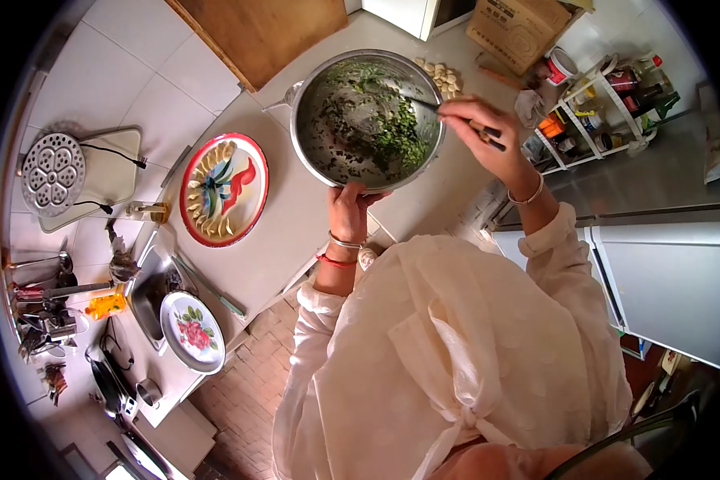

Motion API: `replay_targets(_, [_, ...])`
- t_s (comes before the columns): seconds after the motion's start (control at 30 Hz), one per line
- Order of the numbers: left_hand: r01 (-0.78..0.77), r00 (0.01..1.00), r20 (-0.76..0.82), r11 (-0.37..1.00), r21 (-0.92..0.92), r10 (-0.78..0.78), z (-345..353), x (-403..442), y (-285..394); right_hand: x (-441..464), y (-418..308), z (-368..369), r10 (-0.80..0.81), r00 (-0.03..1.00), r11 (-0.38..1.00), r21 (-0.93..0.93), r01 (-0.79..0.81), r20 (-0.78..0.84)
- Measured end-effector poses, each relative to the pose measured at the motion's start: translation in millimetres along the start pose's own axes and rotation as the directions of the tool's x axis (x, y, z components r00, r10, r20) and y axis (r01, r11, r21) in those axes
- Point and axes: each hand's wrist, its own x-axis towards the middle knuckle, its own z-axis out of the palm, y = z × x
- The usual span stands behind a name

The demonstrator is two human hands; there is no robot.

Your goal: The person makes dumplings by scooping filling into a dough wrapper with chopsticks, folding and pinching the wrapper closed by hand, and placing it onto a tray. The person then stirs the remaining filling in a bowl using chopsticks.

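Observation:
A large steel mixing bowl [298,128] rests on the counter, holding chopped green vegetable mixed with darker bits [396,136]. My left hand [350,210] grips the bowl's near rim, thumb at the edge and fingers partly hidden beneath. Over the right rim, my right hand [484,136] is closed around dark chopsticks [424,102]; their tips reach into the filling. To the left lies a red-rimmed oval platter [252,212], with folded dumplings [198,200] arranged along its left side. Small pale dough pieces [440,76] sit just beyond the bowl's right side.
A wooden board [256,32] is at the back. On the right are a cardboard box [520,32] and a white rack of bottles [592,112]. A sink [146,292], a floral plate [192,332] and hanging utensils [56,288] are at left.

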Motion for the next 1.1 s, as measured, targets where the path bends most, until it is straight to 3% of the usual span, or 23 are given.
replay_targets(0.03, [0.014,1.000,0.007,1.000,-0.004,-0.014,-1.2,1.2,0.3,0.1,1.7,-0.8,0.017,0.997,1.000,0.006,-0.018,0.070])
replay_targets(0.07, [0.024,1.000,0.010,1.000,-0.010,-0.024,-3.2,3.2,-0.6,-4.6,-1.4,-8.4,0.162,0.970,0.984,0.046,-0.173,0.182])
replay_targets(0.17, [0.045,0.999,-0.013,0.999,0.007,-0.045,-4.0,4.5,2.4,-12.3,-6.2,-19.1,0.219,0.952,0.937,0.224,-0.266,0.216])
replay_targets(0.2, [0.057,0.998,-0.019,0.998,0.021,-0.057,-3.6,4.5,4.0,-8.5,-6.8,-19.7,0.179,0.975,0.935,0.285,-0.210,0.134])
replay_targets(0.3, [0.037,0.999,-0.012,0.999,-0.005,-0.037,3.9,2.0,4.4,1.6,2.1,-12.3,0.137,0.981,0.977,0.180,-0.112,-0.137])
replay_targets(0.43, [0.040,0.999,-0.003,0.999,0.023,-0.040,5.7,2.2,4.8,-5.7,8.6,-30.5,0.202,0.956,0.974,0.063,-0.219,0.211])
replay_targets(0.47, [0.038,0.999,-0.004,0.999,0.030,-0.038,5.0,0.7,5.0,-10.5,7.7,-32.6,0.255,0.932,0.938,0.166,-0.303,0.256])
replay_targets(0.6, [0.066,0.998,-0.018,0.998,0.014,-0.065,-0.7,-0.1,0.9,-1.9,-0.1,-23.0,0.158,0.987,0.968,0.203,-0.150,-0.023])
replay_targets(0.7, [0.046,0.998,-0.033,0.999,0.005,-0.046,5.2,0.9,-0.6,-8.3,9.8,-25.1,0.190,0.979,0.976,0.096,-0.196,0.070])
replay_targets(0.73, [0.032,0.998,-0.046,0.999,0.002,-0.032,7.2,-0.1,-0.8,-11.2,6.6,-30.7,0.212,0.959,0.972,0.064,-0.228,0.188])
replay_targets(0.83, [0.050,0.997,-0.056,0.999,0.007,-0.050,-0.4,-0.1,0.5,-21.5,2.8,-32.7,0.262,0.933,0.926,0.208,-0.315,0.247])
replay_targets(0.93, [0.043,0.998,-0.045,0.999,-0.015,-0.043,3.7,0.5,-1.3,-18.4,18.1,-19.1,0.208,0.977,0.953,0.237,-0.189,-0.058])
replay_targets(1.1, [0.069,0.997,-0.037,0.998,0.011,-0.069,13.2,1.1,-6.2,3.6,34.9,9.6,0.197,0.944,0.971,0.188,-0.150,-0.264])
